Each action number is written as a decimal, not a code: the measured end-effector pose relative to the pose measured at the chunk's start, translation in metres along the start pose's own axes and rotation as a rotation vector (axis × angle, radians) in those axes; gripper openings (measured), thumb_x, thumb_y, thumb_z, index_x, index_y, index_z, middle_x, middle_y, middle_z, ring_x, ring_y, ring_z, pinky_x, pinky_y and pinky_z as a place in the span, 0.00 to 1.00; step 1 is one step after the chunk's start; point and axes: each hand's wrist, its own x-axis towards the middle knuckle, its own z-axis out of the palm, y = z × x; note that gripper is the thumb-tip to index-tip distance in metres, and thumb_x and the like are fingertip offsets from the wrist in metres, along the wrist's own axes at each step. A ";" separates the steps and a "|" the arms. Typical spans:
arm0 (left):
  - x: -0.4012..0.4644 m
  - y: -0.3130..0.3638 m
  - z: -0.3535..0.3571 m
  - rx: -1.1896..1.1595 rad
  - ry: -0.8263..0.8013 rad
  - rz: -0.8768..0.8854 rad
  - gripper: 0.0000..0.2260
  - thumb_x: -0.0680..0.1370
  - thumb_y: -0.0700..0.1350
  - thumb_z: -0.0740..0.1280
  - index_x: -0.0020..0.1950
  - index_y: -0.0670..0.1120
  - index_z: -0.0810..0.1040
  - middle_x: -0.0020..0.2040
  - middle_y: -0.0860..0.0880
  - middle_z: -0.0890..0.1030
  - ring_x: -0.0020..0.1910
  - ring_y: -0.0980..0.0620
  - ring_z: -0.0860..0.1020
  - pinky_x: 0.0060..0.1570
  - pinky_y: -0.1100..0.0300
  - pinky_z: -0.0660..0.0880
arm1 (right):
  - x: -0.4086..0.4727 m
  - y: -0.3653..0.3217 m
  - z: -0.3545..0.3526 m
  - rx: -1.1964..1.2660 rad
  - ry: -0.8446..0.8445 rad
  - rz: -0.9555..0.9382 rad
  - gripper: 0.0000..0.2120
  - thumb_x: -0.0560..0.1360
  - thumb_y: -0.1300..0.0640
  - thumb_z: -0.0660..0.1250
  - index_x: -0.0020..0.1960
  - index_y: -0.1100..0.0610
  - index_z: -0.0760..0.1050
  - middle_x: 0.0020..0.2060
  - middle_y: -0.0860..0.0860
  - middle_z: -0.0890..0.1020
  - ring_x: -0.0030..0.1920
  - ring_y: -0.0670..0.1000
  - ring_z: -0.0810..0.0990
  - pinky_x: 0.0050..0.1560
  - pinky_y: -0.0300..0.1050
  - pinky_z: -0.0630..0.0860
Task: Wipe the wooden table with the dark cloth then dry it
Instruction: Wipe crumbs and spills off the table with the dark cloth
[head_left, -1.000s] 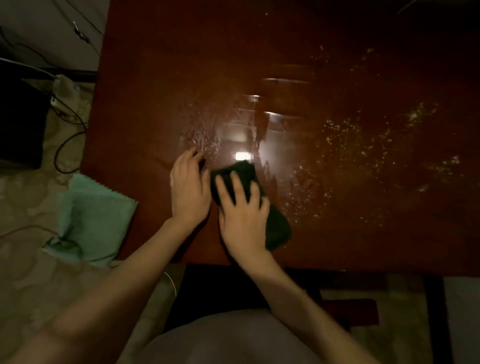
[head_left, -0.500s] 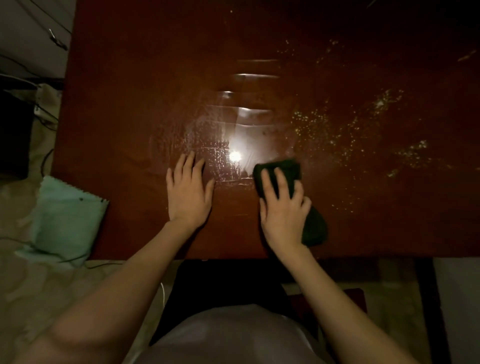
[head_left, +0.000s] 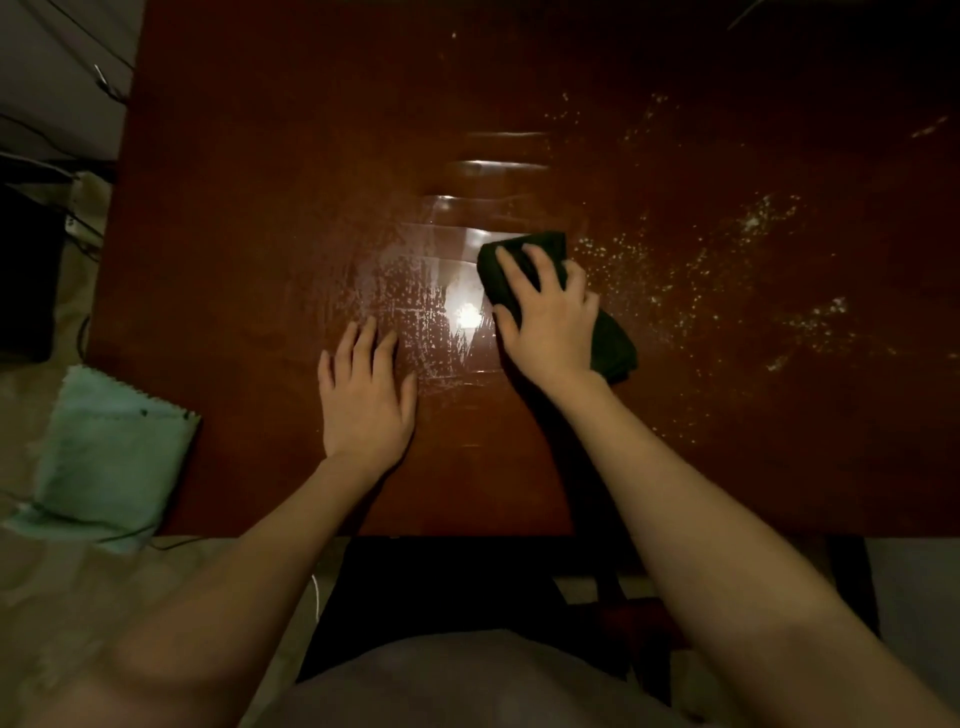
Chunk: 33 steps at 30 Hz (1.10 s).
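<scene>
The right hand (head_left: 553, 322) lies palm down on the dark cloth (head_left: 610, 340), fingers spread over its top and pressing it flat against the wooden table (head_left: 270, 208); the cloth is bunched, with one end showing beyond the fingertips and the other end sticking out past the outer edge of the hand near the wrist. It sits a little right of the table's middle, toward the near half. The left hand (head_left: 366, 400) rests flat on the bare wood with nothing in it, fingers loosely together and pointing away from the person, set apart from the cloth. Between the two hands the surface shines with a wet, streaky patch (head_left: 421, 312) and a bright spot of reflected light (head_left: 467, 314). To the right of the cloth, pale specks (head_left: 727, 280) are scattered widely over the wood, the nearest ones just beside the cloth's far end. A light green cloth (head_left: 111, 457) hangs off the near left corner of the table, folded, with a zigzag edge. Cables (head_left: 78, 228) lie on the floor to the left of the table
</scene>
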 end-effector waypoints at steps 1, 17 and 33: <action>0.000 0.000 0.000 0.007 -0.005 -0.001 0.23 0.78 0.52 0.55 0.70 0.42 0.67 0.72 0.41 0.64 0.73 0.43 0.57 0.69 0.41 0.54 | 0.000 -0.001 0.000 -0.009 -0.006 -0.007 0.28 0.76 0.50 0.62 0.74 0.47 0.60 0.71 0.53 0.64 0.68 0.64 0.61 0.62 0.62 0.64; 0.000 0.001 0.000 0.038 -0.015 -0.008 0.24 0.77 0.54 0.52 0.68 0.42 0.69 0.70 0.40 0.68 0.71 0.42 0.62 0.66 0.39 0.59 | 0.023 -0.028 0.007 -0.025 0.023 -0.140 0.26 0.74 0.50 0.63 0.71 0.47 0.64 0.67 0.54 0.70 0.63 0.63 0.67 0.54 0.59 0.70; 0.015 -0.005 -0.016 0.044 -0.073 0.041 0.25 0.74 0.55 0.54 0.65 0.43 0.71 0.64 0.40 0.73 0.64 0.41 0.65 0.65 0.41 0.62 | -0.025 -0.046 0.013 -0.026 0.039 -0.093 0.28 0.73 0.47 0.65 0.72 0.45 0.61 0.68 0.53 0.70 0.63 0.63 0.67 0.53 0.60 0.72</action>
